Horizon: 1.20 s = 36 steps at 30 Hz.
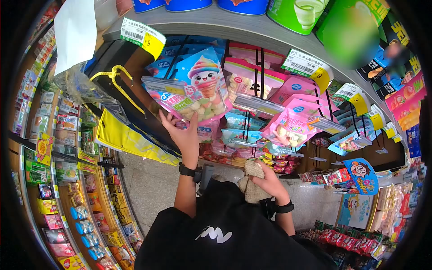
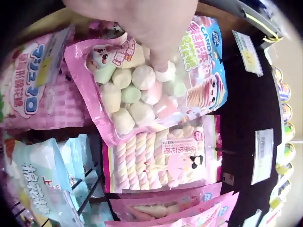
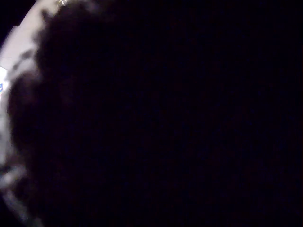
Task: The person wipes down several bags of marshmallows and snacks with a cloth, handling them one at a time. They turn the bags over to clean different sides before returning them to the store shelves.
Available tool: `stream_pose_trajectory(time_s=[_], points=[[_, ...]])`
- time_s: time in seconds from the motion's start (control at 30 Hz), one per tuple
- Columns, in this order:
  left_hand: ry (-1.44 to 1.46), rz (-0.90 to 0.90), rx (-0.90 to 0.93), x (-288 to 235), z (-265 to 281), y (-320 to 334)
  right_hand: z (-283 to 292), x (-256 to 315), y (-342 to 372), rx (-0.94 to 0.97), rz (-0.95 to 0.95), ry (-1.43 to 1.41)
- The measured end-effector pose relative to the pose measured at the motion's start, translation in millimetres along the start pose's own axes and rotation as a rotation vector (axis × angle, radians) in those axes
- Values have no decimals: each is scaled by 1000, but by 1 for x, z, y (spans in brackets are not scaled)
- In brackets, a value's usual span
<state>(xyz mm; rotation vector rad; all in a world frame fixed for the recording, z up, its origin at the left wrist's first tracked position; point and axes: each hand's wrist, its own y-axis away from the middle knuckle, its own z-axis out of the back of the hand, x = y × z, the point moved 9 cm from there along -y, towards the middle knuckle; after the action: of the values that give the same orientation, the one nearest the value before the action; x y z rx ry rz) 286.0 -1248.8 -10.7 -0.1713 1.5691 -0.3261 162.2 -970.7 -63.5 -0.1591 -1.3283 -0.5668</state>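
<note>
A blue-and-pink bag of marshmallows (image 1: 204, 85) with an ice-cream cartoon hangs on a shelf hook, its lower end tilted outward. My left hand (image 1: 182, 132) touches the bottom of this bag, fingers spread, with the thumb on its front. In the left wrist view, a digit overlaps the clear window of the marshmallow bag (image 2: 137, 90), where pastel marshmallows show. Close to my body, my right hand (image 1: 272, 182) grips a beige, coarse-knit cloth item (image 1: 254, 186). The right wrist view is almost wholly dark, hiding that hand.
More hanging bags surround it: pink marshmallow bags (image 1: 292, 123), light-blue bags (image 1: 243, 121) and a twisted marshmallow bag (image 2: 161, 158). Price-tag holders (image 1: 258, 104) jut out on hooks. Canisters (image 1: 297, 13) stand on the shelf above. A yellow cord (image 1: 114, 74) hangs at the left.
</note>
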Motion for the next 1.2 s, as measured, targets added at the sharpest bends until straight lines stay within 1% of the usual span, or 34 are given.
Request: stream_pose_trajectory(time_s=[0.07, 0.1, 0.17, 0.2, 0.23, 0.3, 0.33, 0.4, 0.43, 0.5, 0.53, 0.63, 0.7, 0.8, 0.9, 1.0, 1.2], points=[[235, -14, -17, 2, 2, 0, -5, 0, 0, 16, 11, 1], [232, -11, -23, 6, 5, -1, -7, 0, 0, 19, 14, -4], [241, 97, 180, 20, -6, -3, -10, 2, -1, 31, 18, -6], [386, 163, 201, 18, -11, -2, -11, 5, -1, 26, 24, -6], [386, 162, 195, 21, -7, -3, -12, 7, -1, 19, 30, -5], [296, 218, 353, 28, -17, -3, -13, 7, -3, 26, 38, -3], [297, 219, 349, 26, -16, -3, -13, 6, -3, 30, 41, -5], [399, 312, 441, 25, -28, 1, -16, 3, -3, 41, 32, -2], [400, 312, 437, 22, -29, 0, -17, 0, -4, 49, 25, -1], [418, 229, 444, 10, -32, -3, -20, -5, -5, 57, 32, 7], [420, 228, 443, 9, -33, -2, -21, -5, -5, 61, 37, 13], [463, 243, 401, 9, -32, 2, -21, 0, -5, 56, 42, 39], [522, 319, 367, 13, -31, 4, -22, -1, -4, 53, 35, 31], [595, 345, 342, 11, -30, 6, -23, -4, -5, 55, 22, 10], [557, 341, 359, 10, -28, 5, -25, -4, -4, 57, 18, 5], [586, 327, 352, 0, -25, 4, -25, 1, -3, 42, 32, 25], [590, 315, 356, 1, -21, 4, -28, -4, -2, 37, 36, 21]])
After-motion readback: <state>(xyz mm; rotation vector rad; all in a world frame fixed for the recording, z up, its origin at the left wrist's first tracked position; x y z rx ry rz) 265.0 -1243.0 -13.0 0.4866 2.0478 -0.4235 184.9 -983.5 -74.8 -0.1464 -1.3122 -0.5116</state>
